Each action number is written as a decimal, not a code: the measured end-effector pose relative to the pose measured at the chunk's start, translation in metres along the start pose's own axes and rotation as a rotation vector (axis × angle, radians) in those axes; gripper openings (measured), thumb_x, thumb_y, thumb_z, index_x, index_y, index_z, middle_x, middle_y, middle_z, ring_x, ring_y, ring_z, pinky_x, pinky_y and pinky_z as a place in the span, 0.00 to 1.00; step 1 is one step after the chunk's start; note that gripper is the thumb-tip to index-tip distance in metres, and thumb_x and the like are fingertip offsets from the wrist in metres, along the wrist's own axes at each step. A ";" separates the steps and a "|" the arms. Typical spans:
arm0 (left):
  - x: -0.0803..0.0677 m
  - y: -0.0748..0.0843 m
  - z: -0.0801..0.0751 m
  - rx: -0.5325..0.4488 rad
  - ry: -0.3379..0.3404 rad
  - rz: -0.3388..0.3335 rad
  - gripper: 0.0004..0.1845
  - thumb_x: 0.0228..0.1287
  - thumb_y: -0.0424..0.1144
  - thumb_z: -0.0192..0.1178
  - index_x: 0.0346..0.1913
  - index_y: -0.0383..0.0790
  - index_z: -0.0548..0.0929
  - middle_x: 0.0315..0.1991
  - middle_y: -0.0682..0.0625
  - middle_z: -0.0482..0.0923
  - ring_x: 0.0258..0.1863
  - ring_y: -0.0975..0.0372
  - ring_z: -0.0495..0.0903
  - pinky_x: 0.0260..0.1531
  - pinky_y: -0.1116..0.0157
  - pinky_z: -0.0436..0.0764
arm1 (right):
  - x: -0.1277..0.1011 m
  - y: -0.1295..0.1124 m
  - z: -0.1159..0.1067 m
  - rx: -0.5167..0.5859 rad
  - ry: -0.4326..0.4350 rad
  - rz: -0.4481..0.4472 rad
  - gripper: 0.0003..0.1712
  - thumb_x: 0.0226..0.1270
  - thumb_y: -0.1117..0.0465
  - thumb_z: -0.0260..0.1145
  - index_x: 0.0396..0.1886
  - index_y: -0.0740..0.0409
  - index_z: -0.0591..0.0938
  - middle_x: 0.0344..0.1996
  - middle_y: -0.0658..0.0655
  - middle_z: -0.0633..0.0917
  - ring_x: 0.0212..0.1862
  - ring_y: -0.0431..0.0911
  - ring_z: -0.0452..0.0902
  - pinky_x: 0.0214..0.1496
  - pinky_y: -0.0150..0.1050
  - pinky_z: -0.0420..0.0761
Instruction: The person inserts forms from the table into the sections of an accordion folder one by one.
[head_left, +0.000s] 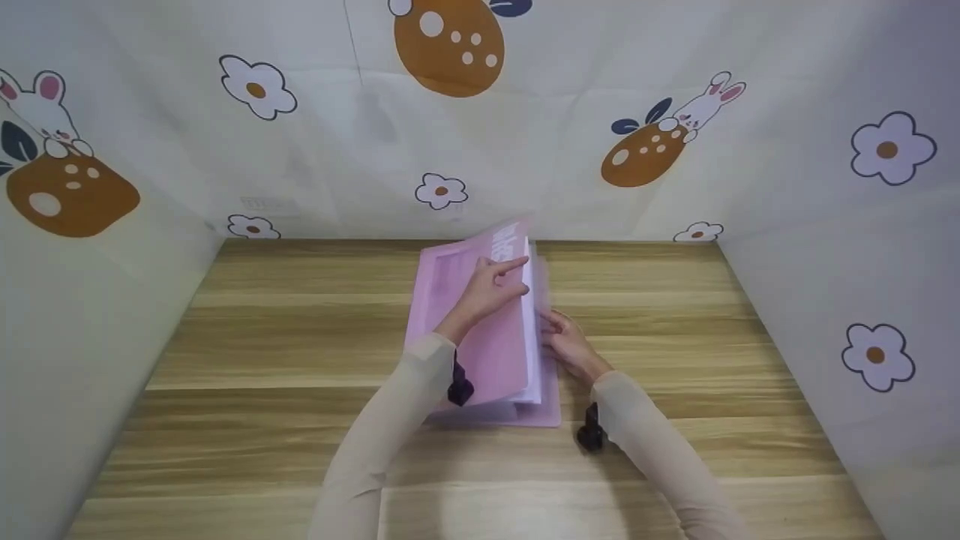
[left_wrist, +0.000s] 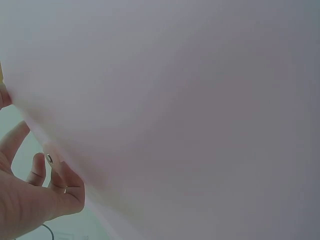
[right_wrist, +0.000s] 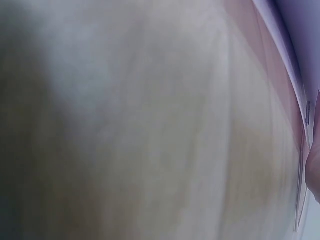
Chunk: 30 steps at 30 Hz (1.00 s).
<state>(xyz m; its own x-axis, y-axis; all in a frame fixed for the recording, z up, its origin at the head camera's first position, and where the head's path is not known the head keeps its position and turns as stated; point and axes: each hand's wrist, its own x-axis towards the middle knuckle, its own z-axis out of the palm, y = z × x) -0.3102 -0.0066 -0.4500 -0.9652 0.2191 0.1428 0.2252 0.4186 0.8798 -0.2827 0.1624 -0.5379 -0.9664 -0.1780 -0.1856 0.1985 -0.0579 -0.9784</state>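
Squarely between both hands, pink folder (head_left: pixel 491 352)

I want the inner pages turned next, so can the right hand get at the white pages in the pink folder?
Probably yes: the right hand already rests at the white pages, while the left hand holds the pink cover up.

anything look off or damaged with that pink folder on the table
Nothing stands out. The pink folder lies on the wooden table, its cover lifted by the left hand while the right hand rests at the page edges. No tears or spills show; both wrist views are too blurred to add anything.
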 end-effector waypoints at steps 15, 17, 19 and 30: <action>0.000 0.000 0.000 0.004 0.006 0.013 0.25 0.47 0.38 0.63 0.53 0.46 0.77 0.35 0.47 0.60 0.36 0.56 0.64 0.34 0.65 0.65 | -0.001 -0.004 -0.012 -0.021 -0.004 0.072 0.32 0.54 0.78 0.51 0.62 0.65 0.63 0.39 0.61 0.72 0.33 0.44 0.73 0.37 0.37 0.75; 0.000 0.000 0.000 0.007 0.004 0.012 0.25 0.47 0.38 0.63 0.54 0.46 0.77 0.35 0.47 0.60 0.37 0.56 0.64 0.35 0.65 0.65 | 0.000 -0.006 -0.016 -0.035 0.019 0.072 0.31 0.54 0.77 0.52 0.61 0.65 0.65 0.40 0.61 0.72 0.34 0.44 0.73 0.37 0.37 0.76; 0.000 0.000 0.000 0.015 0.004 0.013 0.26 0.47 0.38 0.62 0.54 0.46 0.76 0.35 0.47 0.60 0.37 0.57 0.64 0.35 0.65 0.65 | 0.000 -0.008 -0.019 -0.039 0.037 0.072 0.30 0.55 0.77 0.53 0.60 0.65 0.66 0.42 0.63 0.73 0.34 0.45 0.76 0.37 0.37 0.76; 0.001 0.000 0.004 0.033 0.007 0.004 0.27 0.45 0.39 0.64 0.54 0.45 0.76 0.35 0.48 0.59 0.34 0.58 0.62 0.31 0.67 0.63 | -0.001 -0.015 -0.040 -0.059 0.119 0.027 0.24 0.61 0.73 0.53 0.59 0.70 0.65 0.46 0.70 0.74 0.35 0.48 0.78 0.38 0.37 0.76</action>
<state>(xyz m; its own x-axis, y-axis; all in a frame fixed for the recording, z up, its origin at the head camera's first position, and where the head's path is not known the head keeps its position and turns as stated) -0.3102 -0.0026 -0.4517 -0.9652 0.2147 0.1493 0.2330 0.4471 0.8636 -0.2918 0.2032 -0.5266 -0.9740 -0.0609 -0.2181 0.2183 0.0038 -0.9759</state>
